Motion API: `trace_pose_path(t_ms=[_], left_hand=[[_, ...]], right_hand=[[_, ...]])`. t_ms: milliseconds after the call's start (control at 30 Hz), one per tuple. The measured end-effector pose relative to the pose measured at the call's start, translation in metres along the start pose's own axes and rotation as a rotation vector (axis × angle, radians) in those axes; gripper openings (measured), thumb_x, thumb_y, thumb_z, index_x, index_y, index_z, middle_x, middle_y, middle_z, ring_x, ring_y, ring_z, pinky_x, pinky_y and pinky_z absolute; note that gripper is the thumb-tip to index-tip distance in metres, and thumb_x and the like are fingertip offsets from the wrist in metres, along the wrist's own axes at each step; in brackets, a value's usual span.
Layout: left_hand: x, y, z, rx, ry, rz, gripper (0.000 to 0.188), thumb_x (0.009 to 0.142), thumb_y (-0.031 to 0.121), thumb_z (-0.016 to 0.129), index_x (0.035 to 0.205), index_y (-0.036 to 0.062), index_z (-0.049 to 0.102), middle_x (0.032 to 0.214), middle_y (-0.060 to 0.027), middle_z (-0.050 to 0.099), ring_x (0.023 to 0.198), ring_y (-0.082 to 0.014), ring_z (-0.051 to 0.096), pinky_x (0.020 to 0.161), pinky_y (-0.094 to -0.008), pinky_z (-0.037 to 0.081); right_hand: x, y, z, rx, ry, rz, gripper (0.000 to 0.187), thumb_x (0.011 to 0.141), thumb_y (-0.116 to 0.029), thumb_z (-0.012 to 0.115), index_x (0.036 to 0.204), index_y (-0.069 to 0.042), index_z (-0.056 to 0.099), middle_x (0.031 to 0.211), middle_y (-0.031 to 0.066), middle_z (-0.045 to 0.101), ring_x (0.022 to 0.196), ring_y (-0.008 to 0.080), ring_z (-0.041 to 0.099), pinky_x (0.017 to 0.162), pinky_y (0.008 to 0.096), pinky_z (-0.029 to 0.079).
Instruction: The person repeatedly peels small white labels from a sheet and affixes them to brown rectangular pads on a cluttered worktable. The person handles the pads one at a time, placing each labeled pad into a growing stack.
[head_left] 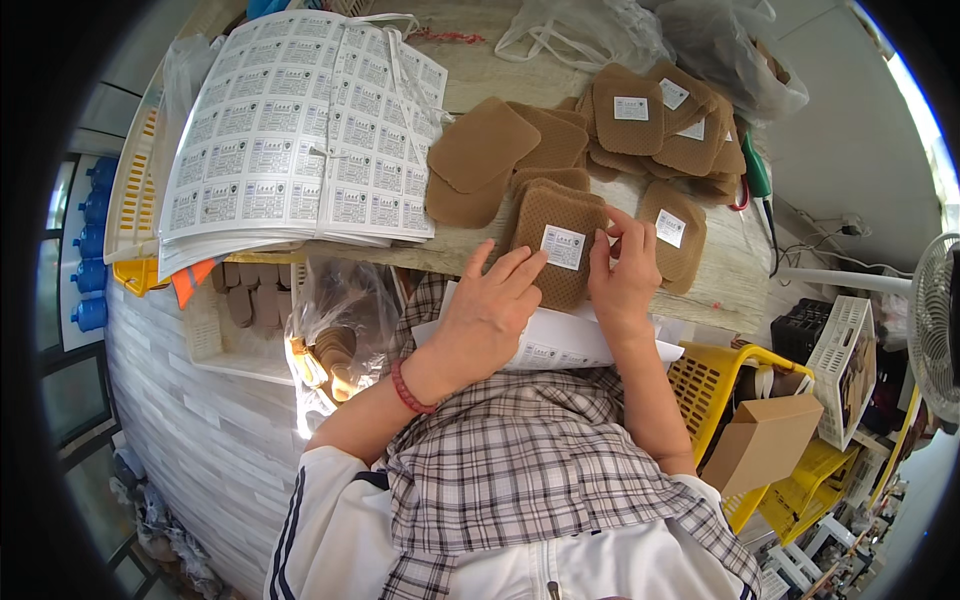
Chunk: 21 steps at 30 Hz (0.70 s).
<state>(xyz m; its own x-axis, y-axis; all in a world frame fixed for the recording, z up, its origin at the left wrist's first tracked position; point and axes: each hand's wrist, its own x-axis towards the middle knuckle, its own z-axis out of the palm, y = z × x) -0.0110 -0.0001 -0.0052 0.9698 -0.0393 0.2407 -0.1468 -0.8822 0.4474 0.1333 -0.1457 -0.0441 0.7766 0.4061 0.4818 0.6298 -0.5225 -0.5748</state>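
Note:
A brown textured pad (566,289) lies on a small pile of similar pads at the table's front edge, with a white printed label (563,247) on it. My left hand (488,312) is open, fingers stretched over the pad's left side, the index fingertip at the label's left edge. At the pad's right edge, my right hand (626,272) is closed, thumb on the pad close to the label and fingers bent beside it. Below both hands a white label sheet (565,338) rests across my lap, partly hidden by them. Another labelled pad (672,232) lies just right of my right hand.
Large stacked label sheets (265,150) cover the table's left. Unlabelled brown pads (483,140) lie behind my left hand; several labelled pads (629,130) are heaped at the back right. Green-handled scissors (757,168) hang near the right edge. A yellow basket (712,385) stands below right.

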Motion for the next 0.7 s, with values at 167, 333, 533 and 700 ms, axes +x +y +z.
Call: trace_pose_path(t_ms=[167, 333, 533, 700], left_hand=[[0.001, 0.0, 0.0, -0.014, 0.024, 0.009, 0.003, 0.08, 0.001, 0.06, 0.081, 0.0012, 0.063, 0.145, -0.0189, 0.053, 0.127, -0.0322, 0.052, 0.11, -0.0517, 0.035], [0.01, -0.008, -0.002, -0.03, -0.068, -0.001, 0.006, 0.082, 0.005, 0.064, 0.078, 0.0011, 0.064, 0.149, -0.0208, 0.049, 0.117, -0.0303, 0.052, 0.099, -0.0456, 0.04], [0.009, -0.012, 0.003, 0.0, -0.039, 0.032, 0.007, 0.082, 0.008, 0.066, 0.079, 0.0009, 0.065, 0.152, -0.021, 0.045, 0.115, -0.0308, 0.051, 0.1, -0.0445, 0.039], [0.001, -0.007, 0.002, -0.072, 0.011, 0.027, 0.007, 0.084, 0.007, 0.066, 0.083, 0.0003, 0.064, 0.152, -0.0228, 0.044, 0.133, -0.0356, 0.045, 0.107, -0.0476, 0.037]], right_hand=[[0.003, -0.001, 0.002, -0.026, 0.06, -0.068, 0.015, 0.082, -0.01, 0.079, 0.097, -0.009, 0.074, 0.09, 0.0065, 0.063, 0.079, 0.0246, 0.064, 0.066, 0.0349, 0.052], [0.002, -0.003, 0.002, -0.023, 0.039, -0.001, 0.013, 0.08, -0.012, 0.081, 0.09, -0.007, 0.074, 0.09, 0.0054, 0.063, 0.08, 0.025, 0.065, 0.066, 0.0349, 0.052], [0.01, -0.001, 0.006, 0.019, -0.009, 0.055, 0.008, 0.082, -0.006, 0.077, 0.086, -0.007, 0.069, 0.089, 0.0064, 0.063, 0.082, 0.027, 0.064, 0.07, 0.0375, 0.052], [0.013, -0.003, 0.001, -0.014, 0.12, -0.229, 0.013, 0.084, -0.001, 0.072, 0.093, -0.004, 0.063, 0.092, 0.0114, 0.064, 0.085, 0.0296, 0.064, 0.073, 0.0397, 0.051]])
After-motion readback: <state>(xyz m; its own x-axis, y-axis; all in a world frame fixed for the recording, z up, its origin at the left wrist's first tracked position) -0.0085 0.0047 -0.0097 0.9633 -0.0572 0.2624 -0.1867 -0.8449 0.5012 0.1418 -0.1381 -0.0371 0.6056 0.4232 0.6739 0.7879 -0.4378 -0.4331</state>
